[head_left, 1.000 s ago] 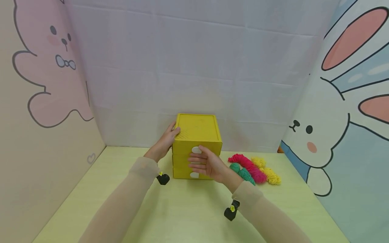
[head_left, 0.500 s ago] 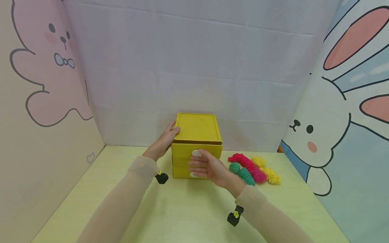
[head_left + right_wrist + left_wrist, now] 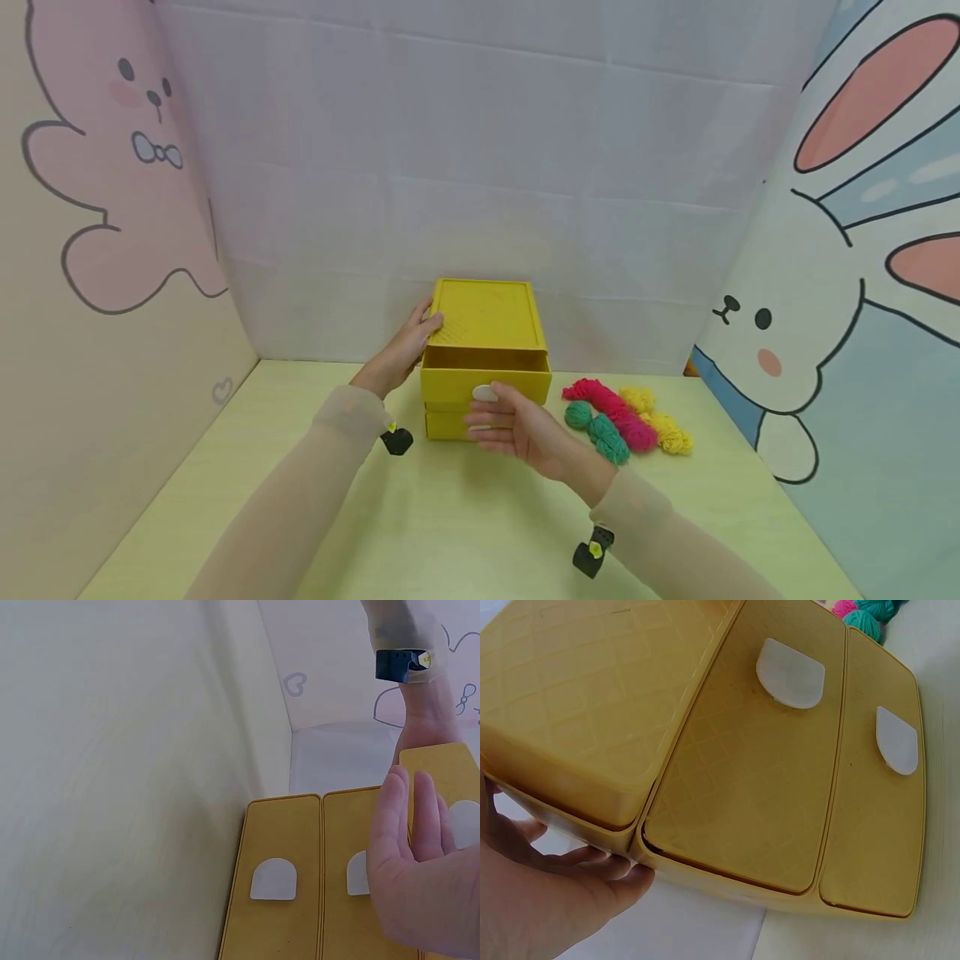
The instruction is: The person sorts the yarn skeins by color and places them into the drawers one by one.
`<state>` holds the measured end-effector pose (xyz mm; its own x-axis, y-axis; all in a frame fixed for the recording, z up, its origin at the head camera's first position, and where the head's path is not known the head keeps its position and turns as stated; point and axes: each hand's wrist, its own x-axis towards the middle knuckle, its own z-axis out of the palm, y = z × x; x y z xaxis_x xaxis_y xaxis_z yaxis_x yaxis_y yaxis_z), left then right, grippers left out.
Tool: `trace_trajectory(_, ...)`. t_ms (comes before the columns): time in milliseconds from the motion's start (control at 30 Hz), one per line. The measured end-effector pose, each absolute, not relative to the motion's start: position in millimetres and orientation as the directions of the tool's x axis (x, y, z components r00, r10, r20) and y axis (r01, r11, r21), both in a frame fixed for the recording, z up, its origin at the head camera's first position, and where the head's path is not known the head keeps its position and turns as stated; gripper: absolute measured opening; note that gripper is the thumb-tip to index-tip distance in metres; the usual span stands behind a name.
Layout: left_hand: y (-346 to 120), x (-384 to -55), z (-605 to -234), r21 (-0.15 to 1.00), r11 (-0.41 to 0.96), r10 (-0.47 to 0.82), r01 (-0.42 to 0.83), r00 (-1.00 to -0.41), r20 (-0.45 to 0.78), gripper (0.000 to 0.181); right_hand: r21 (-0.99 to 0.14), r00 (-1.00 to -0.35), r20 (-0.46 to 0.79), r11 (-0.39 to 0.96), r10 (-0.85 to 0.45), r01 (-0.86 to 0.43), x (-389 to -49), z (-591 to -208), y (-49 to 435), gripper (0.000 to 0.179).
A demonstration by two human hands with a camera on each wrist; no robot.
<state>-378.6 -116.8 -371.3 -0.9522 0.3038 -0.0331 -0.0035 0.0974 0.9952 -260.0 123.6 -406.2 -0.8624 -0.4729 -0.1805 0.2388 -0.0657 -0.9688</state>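
A yellow drawer box (image 3: 487,312) stands on the table against the back wall, its drawer fronts bearing white handles. The top drawer (image 3: 442,385) is pulled partway out, showing a dark gap below the box top. My left hand (image 3: 397,357) grips the box's left side, thumb on the top edge; in the left wrist view its fingers (image 3: 634,885) touch the side wall. At the top drawer's white handle (image 3: 482,393), my right hand (image 3: 531,425) has its thumb and fingers on the pull. Two lower drawers (image 3: 281,832) look closed in the right wrist view.
Right of the box lie skeins of pink yarn (image 3: 611,408), green yarn (image 3: 609,437) and yellow yarn (image 3: 670,432). A white cloth wall (image 3: 480,167) rises close behind. Cartoon-printed side panels flank the pale table (image 3: 465,533).
The top drawer has slid out toward me, from closed to partly open, with my right hand moving back along with it. My left hand stays on the box.
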Motion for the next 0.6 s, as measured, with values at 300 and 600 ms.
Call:
trace_trajectory(300,-117,-379,-371,0.994,0.106,0.31,0.013,-0.951,-0.02,0.071,-0.978,-0.869,-0.156,-0.051,-0.47,0.203,-250,-407,124,0.079)
trace_trajectory(600,-118,-379,-372,0.995,0.104,0.308,0.011,-0.951,-0.022,0.072,-0.973,-0.864,-0.175,-0.053,-0.473,0.226,-239,-410,124,0.076)
